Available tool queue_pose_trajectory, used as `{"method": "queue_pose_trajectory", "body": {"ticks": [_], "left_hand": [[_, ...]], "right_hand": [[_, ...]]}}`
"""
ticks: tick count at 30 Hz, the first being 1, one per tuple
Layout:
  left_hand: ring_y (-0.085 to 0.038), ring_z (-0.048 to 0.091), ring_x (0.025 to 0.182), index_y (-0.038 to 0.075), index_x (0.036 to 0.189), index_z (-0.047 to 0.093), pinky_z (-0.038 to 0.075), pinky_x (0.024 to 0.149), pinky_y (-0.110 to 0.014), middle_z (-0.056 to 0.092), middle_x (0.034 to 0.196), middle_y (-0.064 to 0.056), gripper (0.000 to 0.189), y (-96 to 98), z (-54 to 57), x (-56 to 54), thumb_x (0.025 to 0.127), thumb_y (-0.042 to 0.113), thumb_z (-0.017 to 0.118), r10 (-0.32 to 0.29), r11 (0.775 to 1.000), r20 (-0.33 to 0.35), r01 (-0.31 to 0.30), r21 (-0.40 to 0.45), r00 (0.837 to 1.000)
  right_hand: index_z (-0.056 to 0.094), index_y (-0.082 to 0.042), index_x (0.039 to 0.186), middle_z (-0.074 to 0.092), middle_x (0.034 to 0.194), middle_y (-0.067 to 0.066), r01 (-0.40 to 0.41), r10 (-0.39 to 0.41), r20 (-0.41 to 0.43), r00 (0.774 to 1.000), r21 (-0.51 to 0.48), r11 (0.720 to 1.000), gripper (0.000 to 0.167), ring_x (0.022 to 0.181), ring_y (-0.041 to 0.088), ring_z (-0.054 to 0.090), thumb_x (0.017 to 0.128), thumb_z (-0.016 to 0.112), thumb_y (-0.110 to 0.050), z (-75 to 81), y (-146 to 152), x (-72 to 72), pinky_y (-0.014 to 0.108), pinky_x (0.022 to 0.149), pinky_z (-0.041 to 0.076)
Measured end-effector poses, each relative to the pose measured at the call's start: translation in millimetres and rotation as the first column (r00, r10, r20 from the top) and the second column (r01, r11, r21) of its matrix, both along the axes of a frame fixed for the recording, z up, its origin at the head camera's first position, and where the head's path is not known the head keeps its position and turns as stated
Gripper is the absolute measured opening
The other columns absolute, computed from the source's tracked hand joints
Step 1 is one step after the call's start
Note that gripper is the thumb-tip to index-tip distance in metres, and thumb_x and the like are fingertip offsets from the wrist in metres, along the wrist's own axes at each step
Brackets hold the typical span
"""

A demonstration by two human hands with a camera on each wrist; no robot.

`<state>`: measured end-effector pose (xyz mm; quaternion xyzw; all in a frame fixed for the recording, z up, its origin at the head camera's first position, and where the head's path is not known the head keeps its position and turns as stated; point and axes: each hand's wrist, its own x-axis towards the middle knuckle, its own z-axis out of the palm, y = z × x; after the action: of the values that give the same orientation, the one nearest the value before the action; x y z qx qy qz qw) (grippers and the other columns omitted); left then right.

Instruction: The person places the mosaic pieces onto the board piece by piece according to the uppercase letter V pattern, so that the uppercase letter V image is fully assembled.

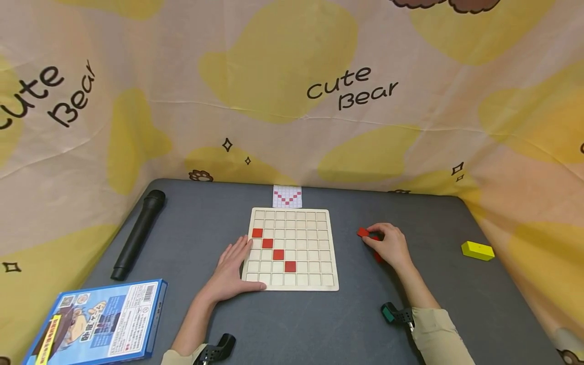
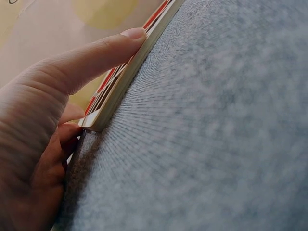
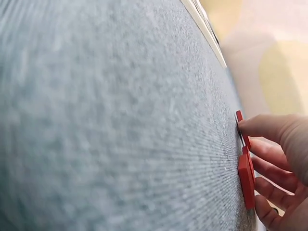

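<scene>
Board (image 1: 313, 255) lay flat on the table (image 1: 319, 324), gridded into small cells; four red tiles (image 1: 278, 255) sat in it, one per cell, stepping diagonally down and right from the left column. I had my left hand (image 1: 228, 276) spread wide, fingers along the board's left side, thumb on its near edge. Off to the right, apart from the board, my right hand (image 1: 388, 243) made a narrow pinch, thumb and index on one tile (image 1: 362, 232); spare tiles (image 3: 246, 178) lay by the fingers, partly hidden, count unclear. Patterned card (image 1: 287, 196) was just past the far edge. Box (image 1: 98, 324), near left, hid its contents. Black rod (image 1: 138, 235) lay beyond it; yellow block (image 1: 477, 251) sat far right.
</scene>
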<state>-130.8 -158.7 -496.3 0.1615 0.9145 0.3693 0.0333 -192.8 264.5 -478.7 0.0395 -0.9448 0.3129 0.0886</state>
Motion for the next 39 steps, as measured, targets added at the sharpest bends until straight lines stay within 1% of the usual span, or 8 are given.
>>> {"method": "queue_pose_trajectory", "body": {"ticks": [5,9,13,16,19,25,29,39], "left_hand": [[-0.032,0.012,0.148,0.0,0.153,0.024,0.006,0.115,-0.052,0.017,0.16,-0.017,0.118,0.1,0.3,0.0,0.067,0.053,0.084,0.0,1.0,-0.005,0.0,0.003,1.0],[-0.034,0.013,0.147,-0.001,0.153,0.026,0.007,0.114,-0.053,0.018,0.16,-0.019,0.117,-0.3,0.6,0.2,0.067,0.053,0.084,0.003,1.0,-0.016,-0.003,0.008,1.0],[-0.034,0.014,0.147,-0.001,0.153,0.026,0.007,0.114,-0.053,0.018,0.16,-0.019,0.116,0.0,0.9,0.5,0.067,0.052,0.084,0.004,1.0,-0.018,-0.003,0.01,1.0],[-0.033,0.013,0.147,0.0,0.153,0.026,0.006,0.115,-0.052,0.018,0.16,-0.018,0.116,0.3,1.0,0.6,0.067,0.052,0.084,0.002,1.0,-0.011,-0.002,0.006,1.0],[-0.032,0.012,0.148,0.0,0.153,0.026,0.005,0.115,-0.051,0.018,0.16,-0.018,0.116,0.3,1.0,0.3,0.067,0.052,0.084,0.002,1.0,-0.008,-0.002,0.004,1.0],[-0.034,0.013,0.147,0.001,0.153,0.027,0.006,0.115,-0.052,0.018,0.16,-0.018,0.116,0.1,1.3,0.4,0.066,0.052,0.084,0.004,1.0,-0.008,-0.004,0.012,1.0],[-0.034,0.013,0.147,0.001,0.153,0.027,0.006,0.115,-0.052,0.018,0.16,-0.018,0.115,-0.4,0.3,0.6,0.067,0.052,0.084,0.002,1.0,-0.007,-0.002,0.005,1.0],[-0.034,0.013,0.147,0.001,0.153,0.028,0.006,0.114,-0.053,0.018,0.16,-0.019,0.115,-0.7,-0.3,0.7,0.067,0.053,0.084,0.006,1.0,-0.01,-0.006,0.005,1.0]], "right_hand": [[0.073,-0.002,0.102,0.063,0.117,0.023,0.004,-0.005,-0.032,0.999,-0.016,1.0,0.027,0.108,0.041,0.051,0.082,0.078,-0.02,0.9,-6.8,2.7,0.056,0.094,0.038],[0.073,-0.004,0.101,0.065,0.114,0.019,-0.014,0.011,-0.068,0.998,-0.039,0.999,0.027,0.106,0.038,0.051,0.081,0.079,-0.021,1.6,-15.8,4.8,0.052,0.091,0.039],[0.074,-0.005,0.099,0.067,0.111,0.016,-0.036,0.03,-0.095,0.995,-0.062,0.997,0.026,0.101,0.034,0.052,0.081,0.08,-0.022,3.1,-26.9,7.5,0.047,0.083,0.04],[0.074,-0.007,0.099,0.067,0.11,0.013,-0.052,0.045,-0.089,0.995,-0.073,0.996,0.025,0.097,0.03,0.052,0.08,0.08,-0.023,4.9,-36.6,9.7,0.044,0.08,0.041],[0.074,-0.01,0.099,0.067,0.11,0.01,-0.074,0.068,-0.074,0.995,-0.082,0.994,0.025,0.095,0.027,0.052,0.08,0.081,-0.024,7.0,-46.8,11.9,0.042,0.08,0.041],[0.074,-0.013,0.097,0.068,0.107,0.004,-0.144,0.137,-0.065,0.988,-0.111,0.983,0.024,0.098,0.024,0.054,0.078,0.083,-0.024,7.6,-68.2,16.7,0.04,0.082,0.046],[0.074,-0.015,0.097,0.069,0.106,0.001,-0.189,0.183,-0.06,0.981,-0.115,0.975,0.023,0.099,0.023,0.055,0.077,0.083,-0.022,5.5,-82.3,20.8,0.04,0.083,0.047],[0.073,-0.019,0.095,0.067,0.106,-0.005,-0.342,0.34,-0.035,0.94,-0.123,0.932,0.02,0.103,0.019,0.053,0.078,0.082,-0.02,5.2,-112.5,28.9,0.042,0.086,0.044]]}}
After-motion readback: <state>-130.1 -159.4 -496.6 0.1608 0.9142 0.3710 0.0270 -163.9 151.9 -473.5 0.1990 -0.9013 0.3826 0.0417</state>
